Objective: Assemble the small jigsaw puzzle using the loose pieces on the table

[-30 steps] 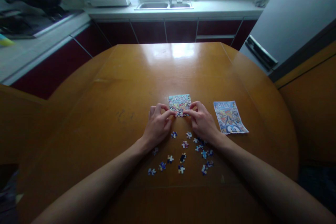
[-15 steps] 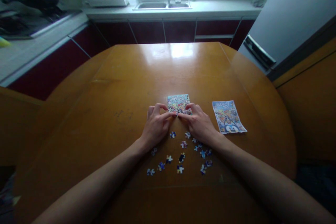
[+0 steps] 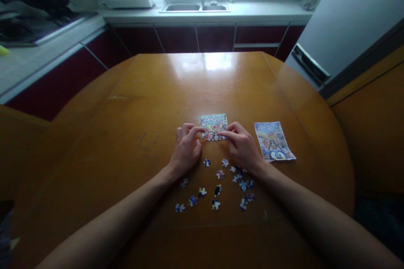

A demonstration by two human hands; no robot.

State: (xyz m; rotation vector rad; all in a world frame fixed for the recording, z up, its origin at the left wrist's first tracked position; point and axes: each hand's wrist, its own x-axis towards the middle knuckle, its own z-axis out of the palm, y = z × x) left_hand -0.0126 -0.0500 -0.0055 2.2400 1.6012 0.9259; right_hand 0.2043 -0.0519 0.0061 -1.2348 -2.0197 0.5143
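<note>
Left hand [image 3: 185,149] loosely spread beside puzzle [image 3: 214,122] flat on bench [image 3: 176,92]; right hand [image 3: 243,146] at lower right, pinch unclear. Thumbs just parted, baring ragged near edge: pressing there probably done, loose pieces [image 3: 220,174] unplaced.

Two hands [image 3: 184,150], one joined puzzle section [image 3: 213,125], one picture sheet [image 3: 274,139], over a dozen loose pieces [image 3: 217,191]

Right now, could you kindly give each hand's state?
Left hand: open, at the left edge of the partly built puzzle.
Right hand: at the puzzle's right side; grip cannot be told.
</note>
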